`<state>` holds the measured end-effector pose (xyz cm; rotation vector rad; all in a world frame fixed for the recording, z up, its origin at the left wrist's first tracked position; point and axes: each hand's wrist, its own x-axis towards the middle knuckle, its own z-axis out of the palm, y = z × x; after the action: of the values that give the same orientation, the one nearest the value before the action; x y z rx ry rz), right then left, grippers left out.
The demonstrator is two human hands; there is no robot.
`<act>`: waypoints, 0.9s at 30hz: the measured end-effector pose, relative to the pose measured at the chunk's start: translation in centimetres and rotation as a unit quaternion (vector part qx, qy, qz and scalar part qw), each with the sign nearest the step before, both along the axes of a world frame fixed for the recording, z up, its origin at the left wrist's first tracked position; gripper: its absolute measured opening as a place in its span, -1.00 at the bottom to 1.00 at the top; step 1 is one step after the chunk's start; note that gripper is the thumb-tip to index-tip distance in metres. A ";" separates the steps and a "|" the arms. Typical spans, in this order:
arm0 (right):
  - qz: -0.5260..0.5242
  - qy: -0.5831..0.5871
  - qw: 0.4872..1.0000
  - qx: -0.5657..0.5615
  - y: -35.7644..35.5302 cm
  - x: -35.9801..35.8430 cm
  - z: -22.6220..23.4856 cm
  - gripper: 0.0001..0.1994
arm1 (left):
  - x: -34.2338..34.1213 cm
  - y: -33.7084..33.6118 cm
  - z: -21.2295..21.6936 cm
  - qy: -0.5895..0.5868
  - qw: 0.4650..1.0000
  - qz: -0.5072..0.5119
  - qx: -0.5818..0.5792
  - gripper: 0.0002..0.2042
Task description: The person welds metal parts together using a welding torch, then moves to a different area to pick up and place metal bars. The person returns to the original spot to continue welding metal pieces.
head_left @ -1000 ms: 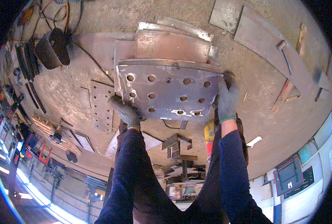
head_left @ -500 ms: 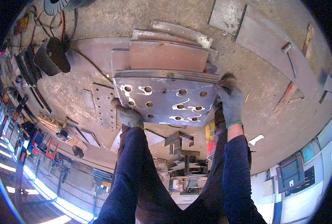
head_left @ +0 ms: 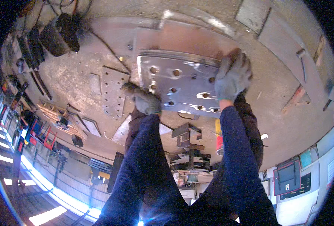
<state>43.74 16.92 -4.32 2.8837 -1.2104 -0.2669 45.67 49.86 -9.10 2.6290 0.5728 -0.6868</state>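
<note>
Plate (head_left: pixel 182 88), shiny steel, round-holed

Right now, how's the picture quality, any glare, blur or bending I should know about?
Head view: glare streaks the grey drilled steel plate between the gloved left hand and right hand; the right glove looks slightly motion-blurred; blown-out windows along the lower-left rim; fisheye bends straight edges, black corners.

Steel plate (head_left: pixel 182 88) blurred (far edge).
</note>
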 end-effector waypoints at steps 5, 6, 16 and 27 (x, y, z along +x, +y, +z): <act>-0.020 -0.110 0.994 0.003 0.5 -0.2 -1.1 -0.43 | -0.8 -0.9 0.9 0.059 0.977 -0.151 0.140 -0.46; -0.007 -0.110 0.994 0.005 0.6 0.0 -1.4 -0.44 | -0.9 -0.5 0.0 0.026 0.977 -0.161 0.139 -0.45; -0.065 -0.090 0.994 0.015 1.3 0.4 -1.4 -0.47 | -0.1 -1.4 0.9 0.010 0.998 0.041 0.040 -0.35; -0.028 0.011 0.999 -0.030 2.0 0.1 0.8 -0.47 | 1.6 -2.5 4.4 -0.201 0.957 -0.200 0.059 -0.36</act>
<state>43.81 18.90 -3.52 2.7926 -1.2731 -0.2559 47.26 47.35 -4.70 2.9111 -0.0406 -0.2052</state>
